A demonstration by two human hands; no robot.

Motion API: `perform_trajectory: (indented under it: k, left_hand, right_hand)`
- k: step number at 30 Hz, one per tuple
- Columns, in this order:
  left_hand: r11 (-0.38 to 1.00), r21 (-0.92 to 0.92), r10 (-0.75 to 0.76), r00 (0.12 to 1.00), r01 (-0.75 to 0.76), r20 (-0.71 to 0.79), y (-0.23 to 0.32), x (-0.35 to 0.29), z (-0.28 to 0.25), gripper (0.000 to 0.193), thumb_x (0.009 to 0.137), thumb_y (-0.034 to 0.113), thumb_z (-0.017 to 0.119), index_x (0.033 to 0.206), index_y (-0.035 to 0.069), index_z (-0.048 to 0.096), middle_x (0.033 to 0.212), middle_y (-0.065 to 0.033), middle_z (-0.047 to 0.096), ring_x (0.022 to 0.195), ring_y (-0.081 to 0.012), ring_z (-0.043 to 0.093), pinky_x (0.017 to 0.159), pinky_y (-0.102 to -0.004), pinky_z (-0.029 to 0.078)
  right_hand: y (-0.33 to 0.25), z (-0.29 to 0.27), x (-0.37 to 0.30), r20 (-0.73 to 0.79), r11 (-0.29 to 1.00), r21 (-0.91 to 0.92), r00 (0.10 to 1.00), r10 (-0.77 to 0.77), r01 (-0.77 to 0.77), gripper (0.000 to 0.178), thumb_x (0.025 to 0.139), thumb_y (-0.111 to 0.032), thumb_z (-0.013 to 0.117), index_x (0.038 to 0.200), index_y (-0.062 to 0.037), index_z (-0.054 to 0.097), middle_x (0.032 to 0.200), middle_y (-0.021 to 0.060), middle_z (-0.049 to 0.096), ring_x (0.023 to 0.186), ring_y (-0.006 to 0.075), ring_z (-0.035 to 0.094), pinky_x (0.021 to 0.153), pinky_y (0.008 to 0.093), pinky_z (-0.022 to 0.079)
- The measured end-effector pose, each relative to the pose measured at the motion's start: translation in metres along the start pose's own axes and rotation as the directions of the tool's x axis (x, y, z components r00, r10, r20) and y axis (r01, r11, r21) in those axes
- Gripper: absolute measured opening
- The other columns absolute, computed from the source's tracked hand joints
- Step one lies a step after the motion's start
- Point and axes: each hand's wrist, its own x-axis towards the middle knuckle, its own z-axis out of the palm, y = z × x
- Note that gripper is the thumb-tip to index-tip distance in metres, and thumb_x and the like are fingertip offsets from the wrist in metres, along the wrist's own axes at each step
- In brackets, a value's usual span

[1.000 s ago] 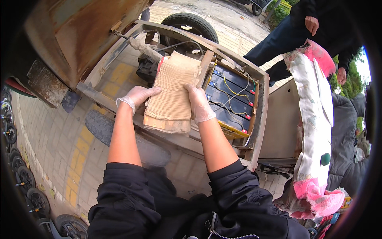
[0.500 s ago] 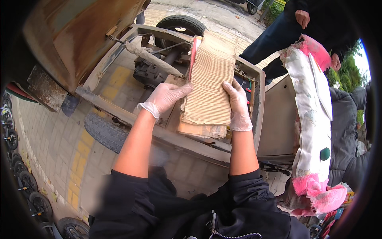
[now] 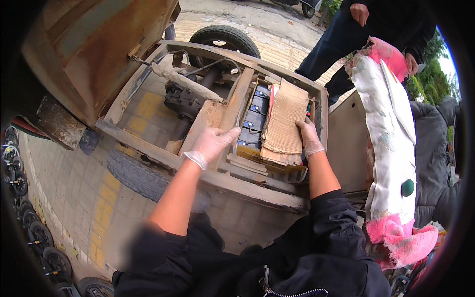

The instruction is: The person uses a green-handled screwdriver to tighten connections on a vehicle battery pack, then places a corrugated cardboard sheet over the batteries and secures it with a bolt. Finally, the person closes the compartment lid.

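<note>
A stack of tan corrugated cardboard [image 3: 284,121] lies over the right part of a row of dark batteries [image 3: 254,119] with blue terminals, inside an open metal vehicle frame. My right hand [image 3: 310,137], in a thin translucent glove, grips the stack's right edge, its thumb at the top surface and other fingers partly hidden. Gloved likewise, my left hand [image 3: 213,143] is apart from the cardboard, at the metal crossbar [image 3: 236,101] left of the batteries. Its thumb is stretched out and nothing shows in it.
A rusty raised panel [image 3: 84,54] stands at the left. Axle machinery [image 3: 183,96] and tires [image 3: 136,171] flank the frame. At the right is a white and pink padded cushion [image 3: 386,138]. Another person's hand [image 3: 359,14] is at the upper right.
The cardboard has moved right and down onto the batteries, exposing the crossbar and several terminals. My left hand has let go of it; my right hand has moved right with it.
</note>
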Motion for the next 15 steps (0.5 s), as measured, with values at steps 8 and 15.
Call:
perform_trajectory:
  k: [8,15]
  left_hand:
    - [0.999,0.039,-0.029,0.999,0.028,0.04,-0.014,0.008,0.005,0.054,0.091,0.055,0.069,0.084,0.003,0.079,0.076,-0.0036,0.066,0.078,-0.011,0.058,0.078,-0.0268,0.047]
    - [0.999,0.024,-0.022,0.998,0.021,0.058,-0.018,0.01,0.009,0.053,0.091,0.055,0.069,0.082,0.004,0.078,0.075,-0.0023,0.066,0.074,-0.0101,0.056,0.074,-0.0262,0.046]
  right_hand:
    - [-0.016,0.007,0.012,-0.058,0.884,-0.466,0.996,-0.068,0.033,0.074,0.087,-0.015,0.059,0.15,0.0104,0.031,0.135,0.028,0.056,0.121,0.0366,0.059,0.106,0.042,0.046]
    - [-0.073,0.056,-0.01,0.028,0.163,-0.984,0.974,-0.225,0.066,0.096,0.078,-0.044,0.073,0.157,-0.01,0.032,0.162,0.0263,0.027,0.146,0.0498,0.03,0.113,0.0635,0.031]
